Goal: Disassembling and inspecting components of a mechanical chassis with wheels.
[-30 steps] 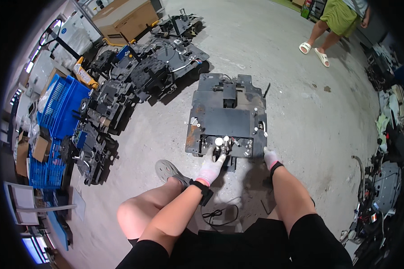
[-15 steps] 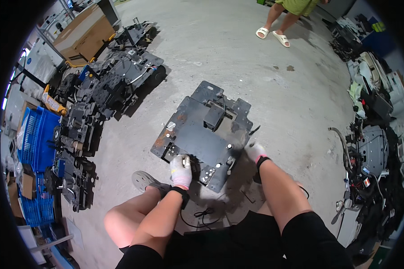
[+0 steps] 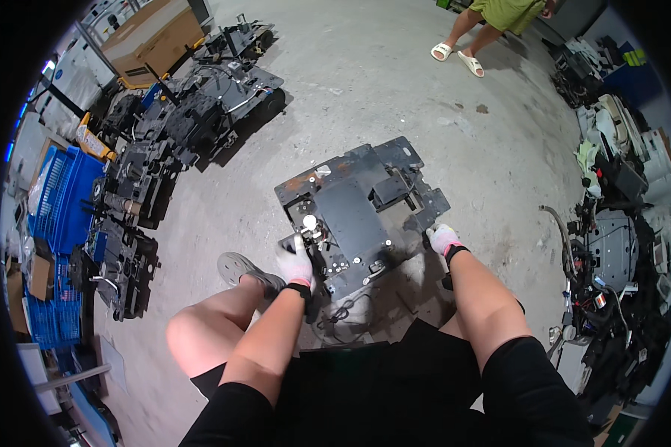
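Observation:
Between my legs is a flat, dark grey metal machine chassis [image 3: 347, 216] with rust patches, bolts, a raised black box [image 3: 387, 192] and cut-outs. My left hand [image 3: 294, 262], in a white glove, is closed on its near left side, beside small brackets and a round pale part [image 3: 309, 221]. My right hand [image 3: 443, 237], gloved as well, is closed around the right edge. The undersides of both grips are hidden. A looped black cable [image 3: 340, 313] lies near me, just below the chassis.
Similar dark machine assemblies [image 3: 227, 100] line the left, beside blue plastic baskets [image 3: 74, 201] and a large cardboard box [image 3: 153, 41]. Heaped black and white parts [image 3: 619, 313] run along the right. A person in green shorts and white sandals [image 3: 471, 62] stands on the concrete floor ahead.
The chassis has turned clockwise, its far end swinging right. My left hand has shifted slightly down along its side, and my right hand has moved right and a little up with the edge.

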{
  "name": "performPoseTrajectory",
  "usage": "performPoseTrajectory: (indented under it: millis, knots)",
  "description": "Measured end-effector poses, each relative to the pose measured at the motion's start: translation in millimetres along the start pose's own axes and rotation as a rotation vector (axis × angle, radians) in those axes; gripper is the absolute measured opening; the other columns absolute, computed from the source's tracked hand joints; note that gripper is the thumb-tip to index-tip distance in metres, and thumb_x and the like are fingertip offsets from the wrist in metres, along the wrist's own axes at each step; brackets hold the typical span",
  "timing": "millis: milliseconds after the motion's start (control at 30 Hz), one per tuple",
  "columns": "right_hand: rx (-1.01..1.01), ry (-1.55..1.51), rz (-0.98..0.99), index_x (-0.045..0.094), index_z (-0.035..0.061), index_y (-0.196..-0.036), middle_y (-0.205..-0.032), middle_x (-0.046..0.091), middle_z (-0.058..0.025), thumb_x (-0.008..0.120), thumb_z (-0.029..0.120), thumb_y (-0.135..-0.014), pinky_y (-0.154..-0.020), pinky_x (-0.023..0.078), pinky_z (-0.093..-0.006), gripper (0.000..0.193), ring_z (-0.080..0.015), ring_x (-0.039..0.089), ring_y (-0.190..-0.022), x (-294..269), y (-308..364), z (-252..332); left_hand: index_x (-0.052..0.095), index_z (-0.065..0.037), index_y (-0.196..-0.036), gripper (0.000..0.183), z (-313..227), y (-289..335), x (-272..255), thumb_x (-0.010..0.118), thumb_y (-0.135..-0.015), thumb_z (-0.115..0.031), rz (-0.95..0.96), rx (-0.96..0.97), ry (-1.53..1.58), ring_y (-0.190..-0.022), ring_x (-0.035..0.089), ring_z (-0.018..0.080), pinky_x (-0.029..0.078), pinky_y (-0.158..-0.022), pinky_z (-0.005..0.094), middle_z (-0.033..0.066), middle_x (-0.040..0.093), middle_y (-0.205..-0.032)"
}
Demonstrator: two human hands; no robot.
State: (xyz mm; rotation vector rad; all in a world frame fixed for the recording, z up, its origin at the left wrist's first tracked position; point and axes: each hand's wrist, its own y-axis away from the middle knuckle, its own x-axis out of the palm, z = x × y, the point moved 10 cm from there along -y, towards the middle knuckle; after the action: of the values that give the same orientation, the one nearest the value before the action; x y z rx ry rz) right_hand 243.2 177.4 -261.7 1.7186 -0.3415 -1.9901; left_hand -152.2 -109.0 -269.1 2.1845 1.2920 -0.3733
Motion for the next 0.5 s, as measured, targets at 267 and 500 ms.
performPoseTrajectory:
  millis: [267, 500]
  knots:
    - [-0.095, -0.602, -0.088, 0.07, 0.0006, -0.104, -0.103, 0.071, -0.0209, 0.053, 0.048, -0.097, -0.08, 0.053, -0.0413, 0.051, -0.0312, 0.069, -0.092, -42.2, -35.3, 2.4, 0.056, -0.005, -0.136, 0.077, 167.2, 45.6, 152.2, 0.028, -0.098, -0.067, 0.426, -0.659, 0.564, -0.114, 0.061, 0.0346, 0.046, -0.099, 0.0456, 0.0147, 0.062, -0.129]
    - [0.489, -1.714, 0.222, 0.06, 0.0075, -0.107, -0.087, 0.066, -0.0119, 0.038, 0.05, -0.105, -0.069, 0.054, -0.038, 0.048, -0.0245, 0.064, -0.076, 140.7, 12.0, -125.1, 0.058, -0.014, -0.134, 0.065, 168.4, 109.2, 93.5, 0.033, -0.1, -0.064, 0.425, -0.887, 0.65, -0.11, 0.064, 0.0299, 0.05, -0.093, 0.0456, 0.0096, 0.064, -0.127]
